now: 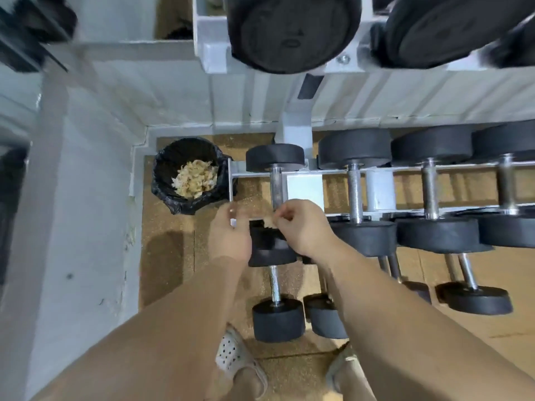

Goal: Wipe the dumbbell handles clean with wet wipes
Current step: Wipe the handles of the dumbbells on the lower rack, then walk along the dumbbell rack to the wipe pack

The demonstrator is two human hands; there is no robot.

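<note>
1. the white steel rack (293, 131) held rows of black-headed dumbbells, and each rested by its heads across the rails with the handle bare between them.
2. the leftmost dumbbell (275, 158) on the middle tier lay straight in front of the person. by its look it was heavy and rigid and unlikely to shift under a wiping stroke, so it was probably best cleaned where it rested, not lifted.
3. its metal handle (277, 186) looked like bare steel, hard and probably slick once wet. the near end sat just behind the hands, so the open stretch between the heads seemed the place to wrap the wipe.
4. a bin (162, 172) lined with a black bag stood on the floor just left of the rack, with crumpled used wipes (195, 178) inside it.
5. the right hand (301, 227) hovered over the dumbbell's near head and pinched one edge of the wipe between curled thumb and fingertips.
6. the left hand (230, 230) was blurred. its fingers curled inward and appeared to pinch the opposite edge.
7. the wet wipe (267, 222) hung between the two hands, small, limp and light. it would likely tear or bunch if pulled hard, so it would handle best spread flat and folded round the handle.
</note>
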